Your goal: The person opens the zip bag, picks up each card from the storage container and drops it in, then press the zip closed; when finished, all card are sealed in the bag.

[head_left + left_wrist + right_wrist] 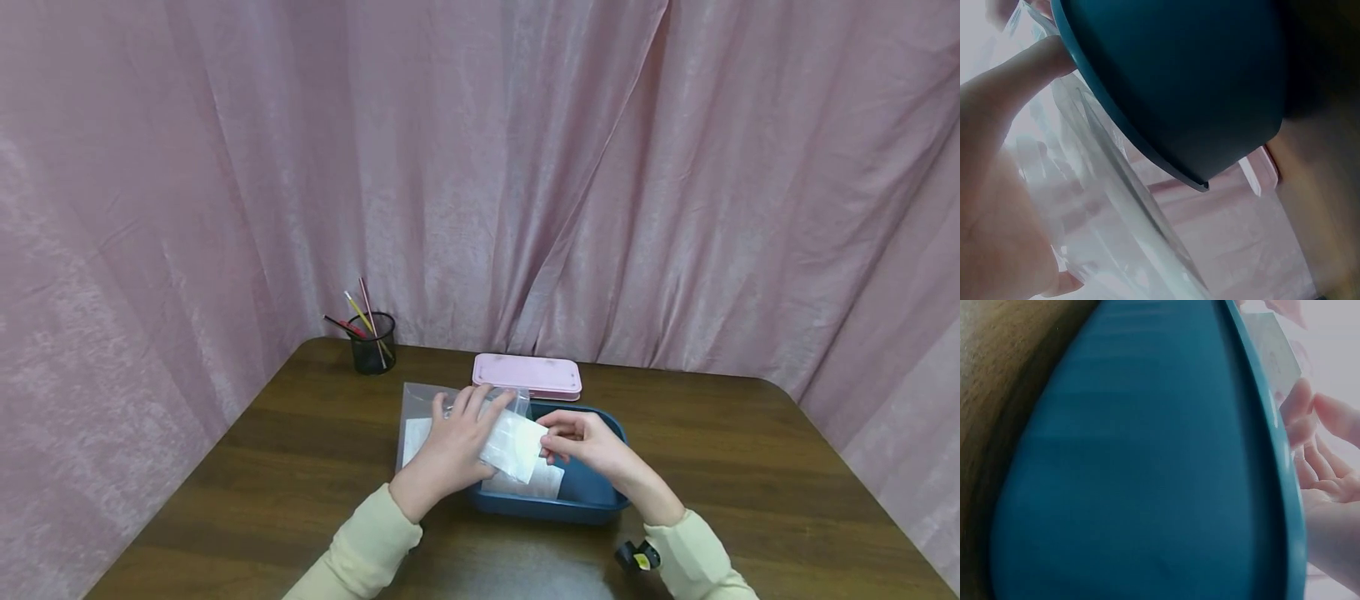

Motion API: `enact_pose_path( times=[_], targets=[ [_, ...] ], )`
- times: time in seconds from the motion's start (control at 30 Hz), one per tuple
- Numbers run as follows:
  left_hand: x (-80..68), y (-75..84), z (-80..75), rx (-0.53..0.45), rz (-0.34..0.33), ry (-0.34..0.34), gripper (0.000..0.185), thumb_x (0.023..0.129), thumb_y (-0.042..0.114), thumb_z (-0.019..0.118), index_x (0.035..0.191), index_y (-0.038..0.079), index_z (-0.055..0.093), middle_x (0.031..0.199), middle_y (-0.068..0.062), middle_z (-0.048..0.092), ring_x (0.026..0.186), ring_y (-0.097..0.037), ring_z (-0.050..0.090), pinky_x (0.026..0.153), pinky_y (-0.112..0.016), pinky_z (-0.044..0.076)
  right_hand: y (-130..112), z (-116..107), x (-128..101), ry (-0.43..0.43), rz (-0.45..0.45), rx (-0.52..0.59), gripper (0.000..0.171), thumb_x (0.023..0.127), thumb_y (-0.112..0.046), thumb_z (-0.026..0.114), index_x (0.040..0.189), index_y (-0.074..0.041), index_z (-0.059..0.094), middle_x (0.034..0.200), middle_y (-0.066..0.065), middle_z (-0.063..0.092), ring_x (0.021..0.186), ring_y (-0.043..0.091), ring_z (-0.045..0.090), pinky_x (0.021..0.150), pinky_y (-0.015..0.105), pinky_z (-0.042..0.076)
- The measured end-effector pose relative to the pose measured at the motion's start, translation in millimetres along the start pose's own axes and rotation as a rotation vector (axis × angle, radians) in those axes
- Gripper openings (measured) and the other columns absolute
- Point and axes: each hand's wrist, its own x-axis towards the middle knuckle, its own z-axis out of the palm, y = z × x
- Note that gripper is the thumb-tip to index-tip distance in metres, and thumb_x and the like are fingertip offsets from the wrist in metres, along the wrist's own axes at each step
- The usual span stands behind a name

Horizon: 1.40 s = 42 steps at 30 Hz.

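Both hands over the blue oval plastic tub on the dark wooden worktop. Left hand wraps curled fingers around a clear plastic bag with white sheets inside; right hand pinches the bag's near edge. Risk: slick film slides from the pinch and contents spill into the tub. Pink flat lid behind.

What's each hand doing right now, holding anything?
Left hand: grips the clear plastic bag over the blue bin.
Right hand: pinches the bag's right edge.
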Motion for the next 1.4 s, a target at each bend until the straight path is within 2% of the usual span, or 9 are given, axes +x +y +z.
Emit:
enact_pose_path(
  times=[0.17, 0.4, 0.6, 0.77, 1.0, 1.17, 1.27, 1.4],
  targets=[
    [-0.6, 3.6, -1.8, 0.007, 0.015, 0.001, 0.105, 0.065, 0.041, 0.088, 0.148, 0.026, 0.027, 0.149, -0.011, 0.038, 0.135, -0.032, 0.038, 0.104, -0.064, 0.031, 0, 3, 0, -0.003, -0.006, 0.004, 0.036, 0.095, -0.019, 0.060, 0.121, 0.006, 0.057, 0.084, 0.001, 0.068, 0.071, 0.014, 0.064, 0.066, 0.024, 0.051],
    [-2.6, 8.7, -3.6, 0.000, 0.013, -0.009, 0.105, 0.065, 0.041, 0.088, 0.149, 0.027, 0.026, 0.150, -0.011, 0.037, 0.136, -0.032, 0.037, 0.105, -0.064, 0.029, 0, 8, 1, 0.053, -0.022, -0.042, 0.028, 0.095, -0.022, 0.061, 0.104, 0.004, 0.062, 0.072, -0.003, 0.064, 0.063, 0.009, 0.061, 0.062, 0.024, 0.051],
    [-3.1, 13.1, -5.1, 0.006, 0.025, -0.017, 0.104, 0.066, 0.042, 0.087, 0.149, 0.027, 0.026, 0.150, -0.011, 0.038, 0.136, -0.033, 0.038, 0.104, -0.064, 0.030, -2, 14, 2, 0.082, -0.077, -0.092, 0.021, 0.095, -0.017, 0.062, 0.097, 0.004, 0.065, 0.067, 0.004, 0.060, 0.058, 0.006, 0.057, 0.058, 0.031, 0.054],
    [-3.4, 13.3, -4.7, 0.007, 0.022, -0.019, 0.105, 0.066, 0.043, 0.087, 0.149, 0.027, 0.025, 0.151, -0.011, 0.037, 0.136, -0.032, 0.037, 0.104, -0.065, 0.030, -4, 15, 0, 0.080, -0.094, -0.116, 0.021, 0.095, -0.016, 0.061, 0.099, 0.003, 0.067, 0.066, 0.011, 0.060, 0.057, 0.006, 0.056, 0.055, 0.029, 0.053],
    [-0.6, 2.8, -4.3, -0.044, -0.028, 0.031, 0.105, 0.065, 0.043, 0.088, 0.148, 0.026, 0.026, 0.148, -0.013, 0.037, 0.134, -0.033, 0.037, 0.103, -0.065, 0.029, -9, 9, -4, 0.109, -0.092, -0.121, 0.026, 0.097, -0.020, 0.059, 0.104, 0.002, 0.069, 0.065, 0.002, 0.059, 0.056, 0.006, 0.055, 0.059, 0.026, 0.051],
    [1.1, -7.2, -6.4, -0.084, -0.081, 0.071, 0.103, 0.065, 0.042, 0.088, 0.147, 0.027, 0.026, 0.148, -0.013, 0.037, 0.133, -0.033, 0.037, 0.103, -0.066, 0.028, -11, 2, -6, 0.151, -0.110, -0.128, 0.023, 0.096, -0.016, 0.059, 0.103, 0.005, 0.066, 0.065, 0.007, 0.060, 0.054, 0.009, 0.056, 0.057, 0.028, 0.051],
    [1.3, -12.0, -6.6, -0.108, -0.094, 0.082, 0.102, 0.066, 0.040, 0.088, 0.146, 0.026, 0.027, 0.147, -0.014, 0.037, 0.133, -0.034, 0.037, 0.103, -0.067, 0.027, -10, 1, -7, 0.148, -0.116, -0.136, 0.024, 0.096, -0.016, 0.060, 0.102, 0.007, 0.064, 0.065, 0.010, 0.060, 0.054, 0.011, 0.056, 0.055, 0.030, 0.051],
    [0.2, -17.5, -5.3, -0.094, -0.105, 0.097, 0.101, 0.065, 0.041, 0.088, 0.146, 0.025, 0.028, 0.146, -0.013, 0.038, 0.131, -0.033, 0.038, 0.102, -0.066, 0.027, -9, 2, -4, 0.135, -0.115, -0.159, 0.022, 0.095, -0.017, 0.060, 0.099, 0.004, 0.065, 0.064, 0.011, 0.059, 0.054, 0.011, 0.056, 0.055, 0.030, 0.051]
  ],
)
